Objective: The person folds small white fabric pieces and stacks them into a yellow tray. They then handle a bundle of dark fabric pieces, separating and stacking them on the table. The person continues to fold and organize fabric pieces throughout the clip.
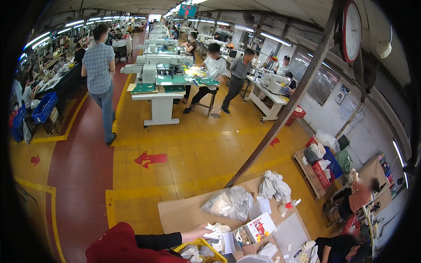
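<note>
My left hand, at the end of a black sleeve with red cloth at the shoulder, is closed on white cut pieces. It is above the far edge of a yellow basket that holds more pale pieces. Only part of my right hand shows at the lower edge, near an open printed box and white pieces. Its fingers are too hidden to tell whether it grips anything. A striped pale cloth-like shape covers the area below it.
A brown cardboard-covered table bears a clear plastic bag, folded white cloth and a white bottle. A slanted metal post rises behind it. Beyond are machines, workers and a person walking. Crates stand right.
</note>
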`<state>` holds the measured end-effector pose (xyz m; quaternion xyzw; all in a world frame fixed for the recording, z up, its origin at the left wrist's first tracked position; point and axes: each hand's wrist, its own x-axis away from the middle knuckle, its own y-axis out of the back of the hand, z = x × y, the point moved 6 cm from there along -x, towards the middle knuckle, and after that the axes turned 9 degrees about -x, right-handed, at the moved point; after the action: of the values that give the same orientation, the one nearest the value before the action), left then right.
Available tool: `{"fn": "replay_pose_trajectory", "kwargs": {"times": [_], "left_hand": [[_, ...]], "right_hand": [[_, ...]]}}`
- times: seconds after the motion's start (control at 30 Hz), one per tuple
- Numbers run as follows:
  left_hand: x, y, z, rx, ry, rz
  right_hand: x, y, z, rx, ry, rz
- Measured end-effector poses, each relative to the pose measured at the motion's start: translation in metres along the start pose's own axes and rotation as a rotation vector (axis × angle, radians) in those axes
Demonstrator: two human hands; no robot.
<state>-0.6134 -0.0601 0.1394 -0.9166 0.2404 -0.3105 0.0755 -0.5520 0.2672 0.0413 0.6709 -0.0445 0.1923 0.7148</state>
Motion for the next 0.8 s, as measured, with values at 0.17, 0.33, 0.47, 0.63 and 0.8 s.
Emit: {"fn": "replay_pose_trajectory", "kwargs": {"times": [0.17,0.33,0.47,0.63,0.8], "left_hand": [[0.012,0.014,-0.011,0.069,-0.060,-0.015],[0.029,0.014,-0.021,0.107,-0.030,-0.005],[0.021,0.021,-0.010,0.031,-0.043,-0.012],[0.020,0.017,0.001,0.066,-0.113,-0.012],[0.026,0.016,-0.007,0.021,-0.022,0.034]], "right_hand": [[-0.010,0.007,0.000,-0.038,0.072,0.054],[-0.014,0.005,0.003,-0.104,0.163,0.105],[-0.022,0.007,0.009,-0.144,0.206,0.144],[-0.017,0.019,0.017,-0.214,0.286,0.125],[-0.011,0.021,0.016,-0.518,0.244,0.032]]}}
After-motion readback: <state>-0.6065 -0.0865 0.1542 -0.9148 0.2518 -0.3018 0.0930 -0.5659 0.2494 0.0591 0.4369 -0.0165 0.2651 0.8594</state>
